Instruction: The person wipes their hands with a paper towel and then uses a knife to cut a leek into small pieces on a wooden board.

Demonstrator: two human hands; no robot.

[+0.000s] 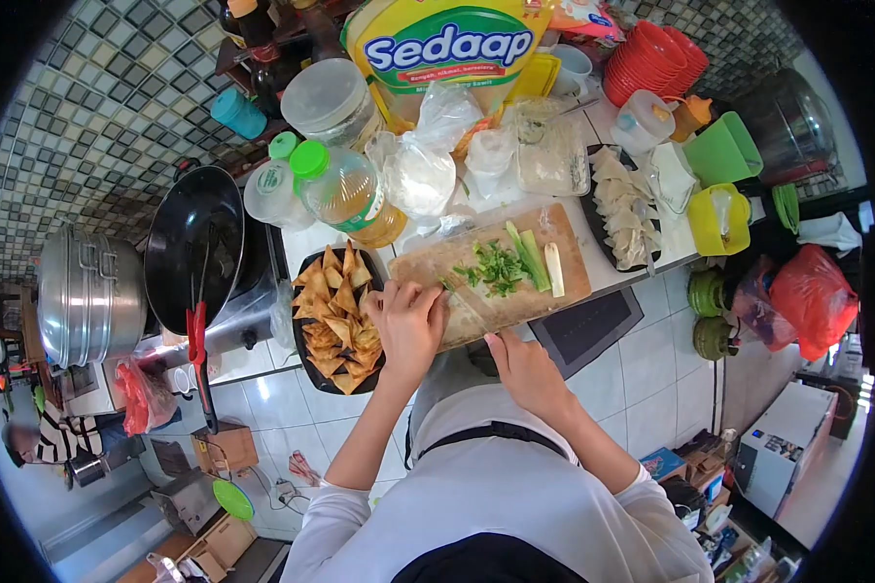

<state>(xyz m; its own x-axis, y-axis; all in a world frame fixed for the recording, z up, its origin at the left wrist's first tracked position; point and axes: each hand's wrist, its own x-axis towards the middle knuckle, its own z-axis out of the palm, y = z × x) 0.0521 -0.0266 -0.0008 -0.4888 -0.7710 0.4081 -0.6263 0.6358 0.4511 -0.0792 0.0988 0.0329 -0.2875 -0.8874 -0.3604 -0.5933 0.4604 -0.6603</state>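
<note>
A wooden cutting board (564,228) lies at the counter's front edge. My left hand (405,316) is at its left end with the fingers curled down; a bit of green herb (446,284) shows at the fingertips, the rest hidden under them. In my right hand (528,372) is a knife (471,309), its blade slanting up and left over the board towards my left fingers. Chopped green leaves (497,267) form a loose pile mid-board. Beside them lie green onion lengths (529,255) and a pale white stalk (553,269).
A black plate of fried triangular pastries (338,316) stands left of the board, a plate of pale wrappers (622,209) right. Behind are an oil bottle (350,194), bags and containers. A black wok (196,248) and steamer pot (92,296) are at left. Another person (58,437) is far left.
</note>
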